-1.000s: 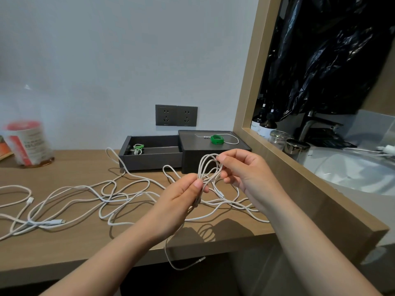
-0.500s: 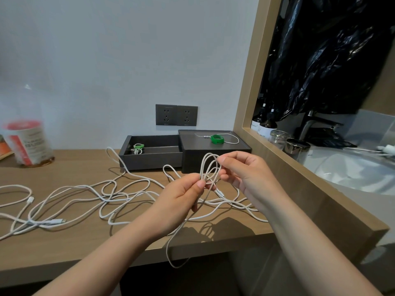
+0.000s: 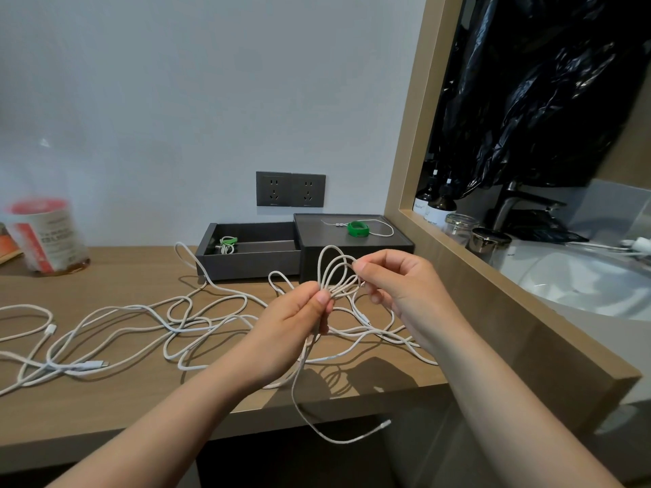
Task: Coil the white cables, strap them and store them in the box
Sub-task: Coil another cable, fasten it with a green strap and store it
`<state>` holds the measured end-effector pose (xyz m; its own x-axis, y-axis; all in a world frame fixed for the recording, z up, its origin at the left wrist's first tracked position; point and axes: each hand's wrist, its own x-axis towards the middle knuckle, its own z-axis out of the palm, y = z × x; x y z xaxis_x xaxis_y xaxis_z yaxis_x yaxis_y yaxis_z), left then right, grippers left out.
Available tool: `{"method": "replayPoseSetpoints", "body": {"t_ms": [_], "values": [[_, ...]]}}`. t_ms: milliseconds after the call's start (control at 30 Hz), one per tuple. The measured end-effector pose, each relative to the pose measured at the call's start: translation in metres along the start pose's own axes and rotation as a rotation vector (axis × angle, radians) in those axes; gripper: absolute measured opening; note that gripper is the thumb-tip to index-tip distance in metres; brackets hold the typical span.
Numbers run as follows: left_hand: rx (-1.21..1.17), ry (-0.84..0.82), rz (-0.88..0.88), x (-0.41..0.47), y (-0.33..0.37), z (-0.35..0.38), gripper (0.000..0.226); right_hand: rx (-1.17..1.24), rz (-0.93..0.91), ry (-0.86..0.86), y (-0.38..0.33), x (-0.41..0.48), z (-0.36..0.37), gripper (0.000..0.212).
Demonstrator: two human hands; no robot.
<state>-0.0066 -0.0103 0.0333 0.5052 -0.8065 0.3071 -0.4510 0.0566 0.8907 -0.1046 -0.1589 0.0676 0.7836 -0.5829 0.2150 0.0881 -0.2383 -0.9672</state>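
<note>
My left hand (image 3: 297, 317) pinches the base of a small coil of white cable (image 3: 336, 272) held above the wooden desk. My right hand (image 3: 396, 285) pinches the coil's right side at the loops. The cable's free end (image 3: 385, 423) hangs below the desk edge. Loose white cables (image 3: 148, 329) sprawl tangled over the desk to the left. A dark grey box (image 3: 248, 264) stands open at the back with a coiled cable and green strap (image 3: 227, 243) inside. On its lid (image 3: 398, 241) lies a green strap roll (image 3: 357, 228).
A red-labelled jar (image 3: 45, 237) stands at the far left. Two wall sockets (image 3: 290, 189) sit above the box. A wooden frame (image 3: 493, 276) borders the desk on the right, with bottles, a glass jar and a sink (image 3: 581, 287) behind it.
The hands have stayed in place. The loops in the coil have grown a little, and the hanging free end has swung to the right below the desk edge.
</note>
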Motion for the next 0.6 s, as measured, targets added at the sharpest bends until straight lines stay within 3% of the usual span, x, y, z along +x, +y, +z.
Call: {"method": "replayPoseSetpoints", "body": {"t_ms": [167,400,600], "values": [[-0.280,-0.076,-0.076,-0.001,0.003,-0.001,0.029,0.018,0.004,0.012,0.001,0.000,0.003,0.007],[-0.191,-0.100,-0.086,-0.001,0.009,0.000,0.029,0.075,0.015,-0.044,-0.004,0.003,-0.001,0.016],[-0.101,-0.261,-0.144,0.000,0.016,-0.004,0.029,0.071,0.008,-0.052,-0.003,0.004,-0.002,0.015]]}}
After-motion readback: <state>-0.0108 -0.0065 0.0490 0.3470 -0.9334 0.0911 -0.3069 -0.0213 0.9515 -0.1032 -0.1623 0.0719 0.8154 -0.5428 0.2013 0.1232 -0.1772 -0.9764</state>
